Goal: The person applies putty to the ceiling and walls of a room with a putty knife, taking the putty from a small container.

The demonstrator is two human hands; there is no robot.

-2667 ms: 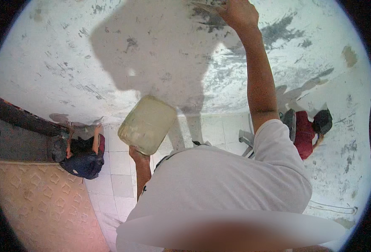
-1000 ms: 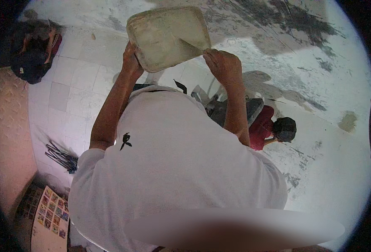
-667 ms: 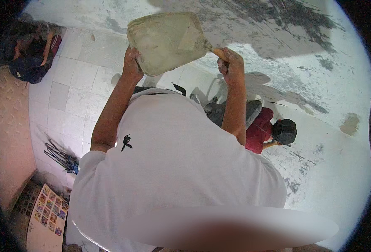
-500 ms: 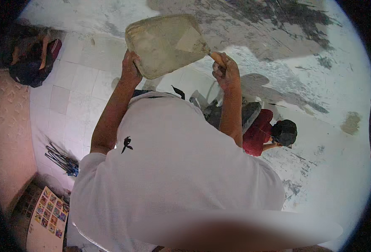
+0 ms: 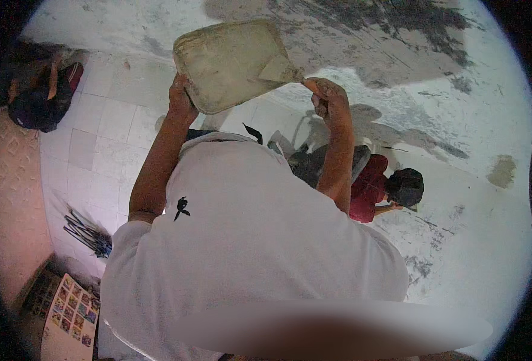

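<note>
My left hand (image 5: 182, 101) grips the lower left rim of a shallow, rounded rectangular pan (image 5: 221, 63), beige and smeared with dried residue. My fingers there are partly hidden by the rim. Against the right corner of the pan lies the triangular blade of a putty knife (image 5: 276, 71). Its orange-brown handle is in my right hand (image 5: 332, 99), whose fingers are closed round it. Both arms reach forward, so the pan is in front of my white shirt (image 5: 266, 222).
At right, a person in a red top and dark cap (image 5: 405, 186) crouches by the patchy white wall (image 5: 482, 138). Another person in dark clothes (image 5: 37, 108) is at far left. Dark thin poles (image 5: 88, 233) and a picture-covered board (image 5: 67, 319) lie lower left on the tiled floor (image 5: 109, 156).
The pan and my left hand have shifted slightly left. My right hand has moved a little right and turned, covering more of the putty knife's handle.
</note>
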